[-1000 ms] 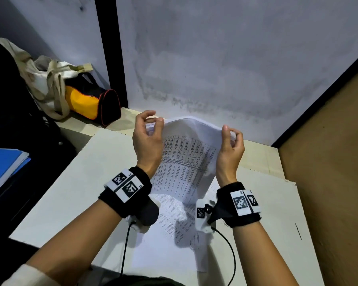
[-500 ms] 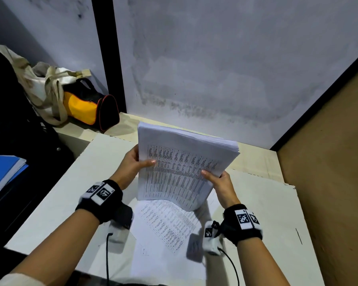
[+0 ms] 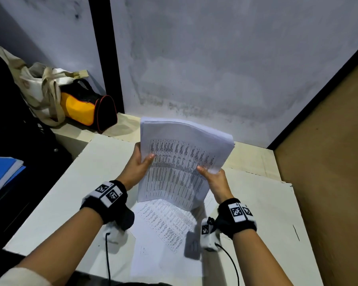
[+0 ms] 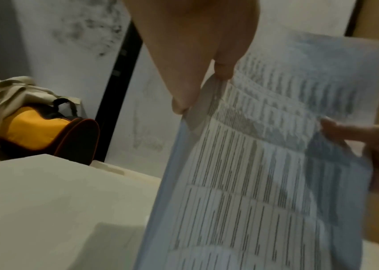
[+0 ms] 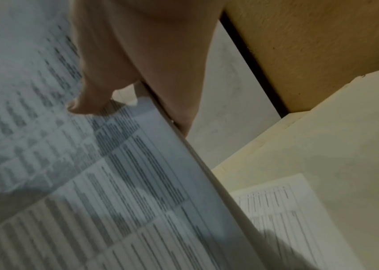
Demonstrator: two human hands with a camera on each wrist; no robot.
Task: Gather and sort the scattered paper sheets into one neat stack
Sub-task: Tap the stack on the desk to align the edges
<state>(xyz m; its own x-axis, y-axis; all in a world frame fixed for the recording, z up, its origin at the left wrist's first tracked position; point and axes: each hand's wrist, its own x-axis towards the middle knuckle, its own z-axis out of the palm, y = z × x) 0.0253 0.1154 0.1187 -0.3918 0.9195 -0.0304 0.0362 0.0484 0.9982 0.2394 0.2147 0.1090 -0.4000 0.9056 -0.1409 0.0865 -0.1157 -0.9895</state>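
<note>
A thick stack of printed sheets (image 3: pixel 180 159) stands tilted above the table, held by both hands. My left hand (image 3: pixel 140 163) grips its left edge, thumb on the printed face; the same stack (image 4: pixel 264 164) and left hand (image 4: pixel 197 54) fill the left wrist view. My right hand (image 3: pixel 212 177) grips the right edge, thumb on top, with the stack (image 5: pixel 91 182) and right hand (image 5: pixel 137 64) close up in the right wrist view. Two or more loose sheets (image 3: pixel 165 223) lie flat on the table under the stack; a corner of a loose sheet (image 5: pixel 283 210) shows there too.
The white tabletop (image 3: pixel 70 193) ends at a grey wall (image 3: pixel 215 69) behind and a brown panel (image 3: pixel 329 162) on the right. A yellow-and-black bag (image 3: pixel 85 108) and a cloth tote (image 3: pixel 41 85) sit at the back left. A blue folder (image 3: pixel 0 172) lies far left.
Both hands moved from the stack's top edge down to its sides. The stack has straightened from a bent curve and now stands a little higher and more upright.
</note>
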